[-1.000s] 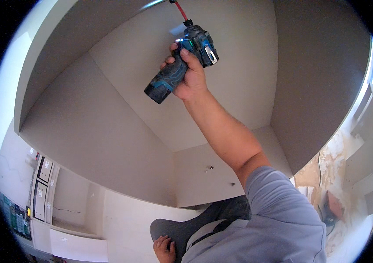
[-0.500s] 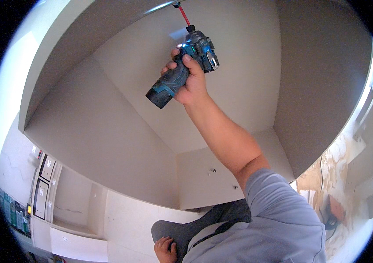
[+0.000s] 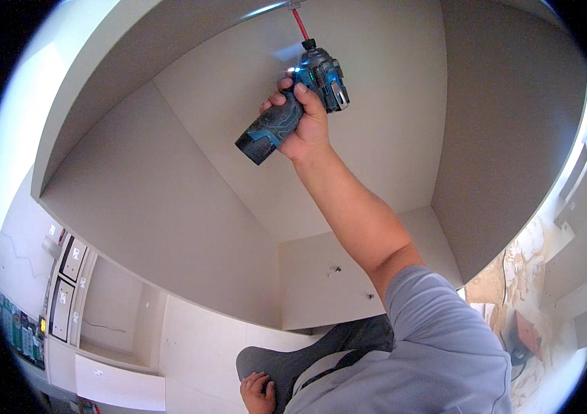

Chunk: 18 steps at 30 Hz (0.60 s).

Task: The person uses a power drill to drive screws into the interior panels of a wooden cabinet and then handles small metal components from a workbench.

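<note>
The person's right hand (image 3: 310, 125) has its fingers (image 3: 285, 83) clenched around the grip of a blue-and-black power driver (image 3: 319, 67) inside a grey cabinet (image 3: 203, 193), its red bit (image 3: 300, 25) pointing up; the left hand (image 3: 257, 392) lies on a dark trouser leg (image 3: 272, 361), fingers released and slightly bent, while 2 small fittings (image 3: 337, 269) dot the cabinet's lower panel (image 3: 307, 293)

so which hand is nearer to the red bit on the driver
The right hand, gripping the driver just below the red bit. The left hand rests on the dark trouser leg, much lower in view.
</note>
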Each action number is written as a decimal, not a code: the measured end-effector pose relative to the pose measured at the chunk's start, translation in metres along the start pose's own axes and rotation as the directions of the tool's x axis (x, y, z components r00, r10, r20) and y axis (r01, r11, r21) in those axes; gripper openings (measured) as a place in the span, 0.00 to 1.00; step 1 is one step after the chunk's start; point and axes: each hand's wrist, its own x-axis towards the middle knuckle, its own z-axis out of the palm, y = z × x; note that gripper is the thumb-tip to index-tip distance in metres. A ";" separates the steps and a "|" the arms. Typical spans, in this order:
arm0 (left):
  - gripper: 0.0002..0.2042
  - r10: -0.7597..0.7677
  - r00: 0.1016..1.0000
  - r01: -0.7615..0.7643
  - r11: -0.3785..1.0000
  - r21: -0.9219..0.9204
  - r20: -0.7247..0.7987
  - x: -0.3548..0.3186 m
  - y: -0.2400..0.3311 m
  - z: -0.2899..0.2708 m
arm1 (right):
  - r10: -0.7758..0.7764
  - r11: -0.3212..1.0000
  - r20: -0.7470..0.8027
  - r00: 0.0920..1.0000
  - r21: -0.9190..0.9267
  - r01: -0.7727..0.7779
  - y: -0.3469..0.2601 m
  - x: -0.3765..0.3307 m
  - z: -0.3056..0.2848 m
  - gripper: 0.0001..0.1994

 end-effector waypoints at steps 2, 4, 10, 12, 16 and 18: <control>0.10 0.014 1.000 -0.014 1.000 -0.010 -0.003 0.001 -0.003 0.000 | 0.003 1.000 0.009 1.000 -0.007 -0.003 0.000 0.000 0.000 0.15; 0.10 0.020 1.000 -0.020 1.000 -0.011 -0.005 0.002 -0.004 0.001 | -0.003 1.000 -0.006 1.000 -0.019 0.003 -0.001 0.001 0.000 0.15; 0.10 -0.027 1.000 0.027 0.999 -0.024 0.013 0.003 -0.001 0.000 | 0.007 0.997 0.022 1.000 -0.078 -0.005 -0.004 0.000 0.000 0.17; 0.10 -0.045 0.999 0.045 0.998 -0.032 0.017 0.003 -0.001 -0.001 | 0.005 0.997 0.014 1.000 -0.078 -0.004 -0.004 0.000 0.001 0.17; 0.11 0.000 1.000 0.000 1.000 0.011 -0.001 0.001 -0.015 0.005 | 0.002 0.997 0.021 1.000 -0.082 0.000 -0.002 0.002 0.002 0.16; 0.11 -0.005 1.000 0.005 1.000 0.007 0.007 0.001 -0.016 0.005 | 0.005 0.997 0.034 0.999 -0.078 -0.002 -0.002 0.003 0.000 0.17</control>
